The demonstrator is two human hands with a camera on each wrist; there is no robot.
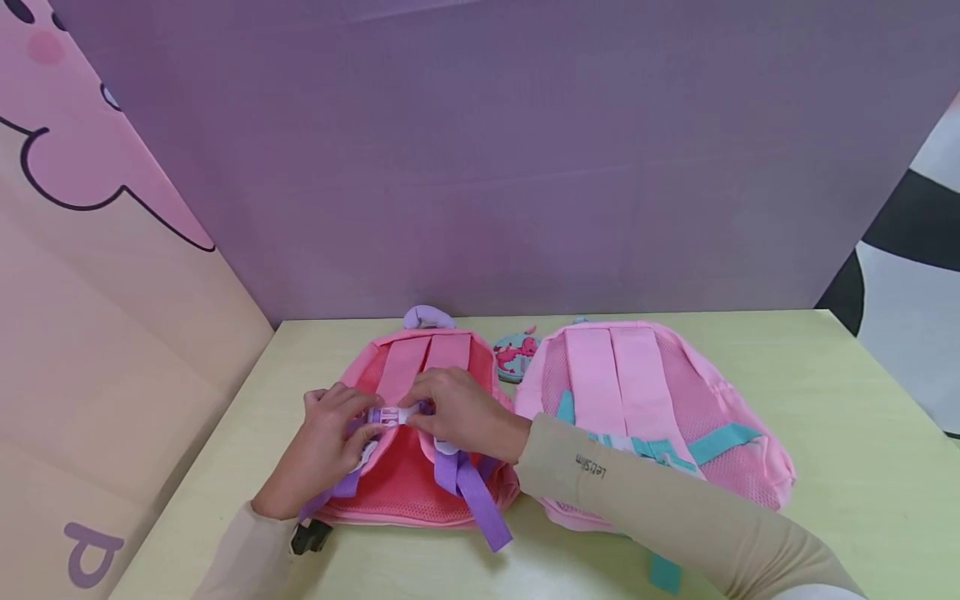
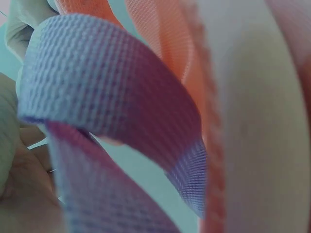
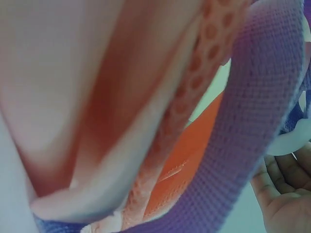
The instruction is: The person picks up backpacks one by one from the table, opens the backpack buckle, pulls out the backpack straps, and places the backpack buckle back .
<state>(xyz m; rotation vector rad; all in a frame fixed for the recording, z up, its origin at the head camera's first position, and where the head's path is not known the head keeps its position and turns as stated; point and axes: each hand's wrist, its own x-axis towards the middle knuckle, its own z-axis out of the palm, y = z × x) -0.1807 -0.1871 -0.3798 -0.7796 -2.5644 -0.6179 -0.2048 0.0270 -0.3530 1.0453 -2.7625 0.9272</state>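
Observation:
A coral-pink backpack (image 1: pixel 397 492) lies on the table with its shoulder straps facing up. Across those straps sits a white buckle (image 1: pixel 392 416) on purple webbing. My left hand (image 1: pixel 326 442) pinches the buckle's left end between thumb and fingers. From the other side, my right hand (image 1: pixel 465 412) pinches its right end, thumb below and fingers above. Purple strap ends (image 1: pixel 476 496) hang loose over the bag's lower part. The left wrist view is filled by a close loop of purple webbing (image 2: pixel 77 77). Another purple strap (image 3: pixel 238 111) crosses the right wrist view beside coral mesh.
To the right lies a light pink backpack (image 1: pixel 585 367) with teal straps, partly covered by my right sleeve. Between the bags at the back is a small teal pouch (image 1: pixel 516 357) with a red pattern. A purple panel (image 1: pixel 540 167) rises behind the table (image 1: pixel 840 400).

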